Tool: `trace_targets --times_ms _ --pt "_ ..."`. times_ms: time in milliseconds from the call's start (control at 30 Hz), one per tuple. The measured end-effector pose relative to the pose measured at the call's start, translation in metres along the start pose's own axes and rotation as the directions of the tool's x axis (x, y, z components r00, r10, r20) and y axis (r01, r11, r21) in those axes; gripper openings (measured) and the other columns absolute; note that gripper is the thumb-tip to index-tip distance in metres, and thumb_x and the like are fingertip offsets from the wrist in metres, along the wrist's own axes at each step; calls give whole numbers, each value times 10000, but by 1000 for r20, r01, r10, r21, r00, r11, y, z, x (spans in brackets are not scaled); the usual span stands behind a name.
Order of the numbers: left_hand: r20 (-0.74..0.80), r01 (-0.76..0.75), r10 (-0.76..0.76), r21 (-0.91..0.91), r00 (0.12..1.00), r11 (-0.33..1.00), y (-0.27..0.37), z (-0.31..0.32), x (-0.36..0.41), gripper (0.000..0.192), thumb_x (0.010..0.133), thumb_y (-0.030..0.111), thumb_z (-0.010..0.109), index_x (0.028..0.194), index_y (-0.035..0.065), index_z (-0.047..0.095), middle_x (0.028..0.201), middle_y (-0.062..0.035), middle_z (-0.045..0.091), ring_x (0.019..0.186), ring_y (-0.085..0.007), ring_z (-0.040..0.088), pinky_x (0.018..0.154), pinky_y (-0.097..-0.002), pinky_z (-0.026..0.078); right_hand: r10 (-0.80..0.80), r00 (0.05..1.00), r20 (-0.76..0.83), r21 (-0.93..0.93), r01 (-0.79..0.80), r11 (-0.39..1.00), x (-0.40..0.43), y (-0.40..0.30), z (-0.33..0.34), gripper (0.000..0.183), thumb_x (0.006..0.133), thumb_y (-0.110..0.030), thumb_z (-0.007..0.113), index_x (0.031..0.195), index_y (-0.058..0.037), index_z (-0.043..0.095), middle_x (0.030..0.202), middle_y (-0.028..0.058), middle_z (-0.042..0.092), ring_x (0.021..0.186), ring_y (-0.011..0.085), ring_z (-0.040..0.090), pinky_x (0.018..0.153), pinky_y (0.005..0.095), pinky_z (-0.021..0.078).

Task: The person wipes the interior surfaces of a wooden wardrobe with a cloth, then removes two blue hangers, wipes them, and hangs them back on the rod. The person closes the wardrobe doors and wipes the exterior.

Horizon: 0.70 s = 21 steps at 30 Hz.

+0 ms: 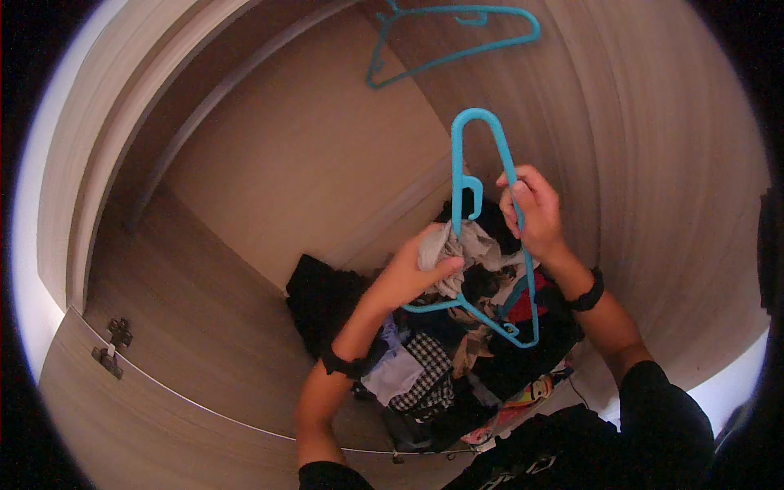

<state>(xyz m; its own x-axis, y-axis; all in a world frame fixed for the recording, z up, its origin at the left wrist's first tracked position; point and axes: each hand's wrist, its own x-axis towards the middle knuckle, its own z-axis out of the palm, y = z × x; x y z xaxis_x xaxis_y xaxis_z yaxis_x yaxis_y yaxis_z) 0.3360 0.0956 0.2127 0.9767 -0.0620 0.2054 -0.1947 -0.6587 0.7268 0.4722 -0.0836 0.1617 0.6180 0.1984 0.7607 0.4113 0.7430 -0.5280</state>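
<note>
A light-blue plastic clothes hanger is held up in front of me, turned on its side with one rounded end at the top. My right hand grips its long bar. In my left hand is a bunched piece of light grey fabric, wrapped around the hanger's other bar. More of this fabric hangs behind the hanger, so its shape cannot be told. Below both hands lies a heap of mixed clothes, with a black-and-white checked garment, a pale lilac cloth and a red one.
Wood-grain wardrobe panels surround me. Another blue hanger hangs at the top, near a rail. Dark clothing lies at the heap's left. A door hinge sticks out at the lower left.
</note>
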Motion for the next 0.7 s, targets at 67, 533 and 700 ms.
trace_targets --times_ms 67,533,700 --pt "-110 -85 82 -17 991 996 2 13 9 413 929 206 635 1273 23 500 1058 -44 587 990 -117 525 892 -287 436 16 1000 9 -31 -16 999 -1 1 -5 242 1006 -207 440 1082 -15 567 595 -29 444 507 44 387 455 211 297" --pt "-553 -442 504 254 664 860 60 21 51 350 881 44 649 1209 10 530 1066 -89 579 984 -175 558 863 -302 455 -263 948 178 -314 308 898 -33 24 -13 257 926 -82 558 1141 48 613 838 145 699 678 214 676 619 324 518" --pt "-84 -496 777 726 624 477 74 2 45 440 688 51 728 1117 95 641 1138 -157 579 977 -331 587 813 -367 497 -134 968 212 -316 198 928 -37 25 -21 275 936 -97 545 1156 56 607 729 119 619 599 176 600 556 298 471"
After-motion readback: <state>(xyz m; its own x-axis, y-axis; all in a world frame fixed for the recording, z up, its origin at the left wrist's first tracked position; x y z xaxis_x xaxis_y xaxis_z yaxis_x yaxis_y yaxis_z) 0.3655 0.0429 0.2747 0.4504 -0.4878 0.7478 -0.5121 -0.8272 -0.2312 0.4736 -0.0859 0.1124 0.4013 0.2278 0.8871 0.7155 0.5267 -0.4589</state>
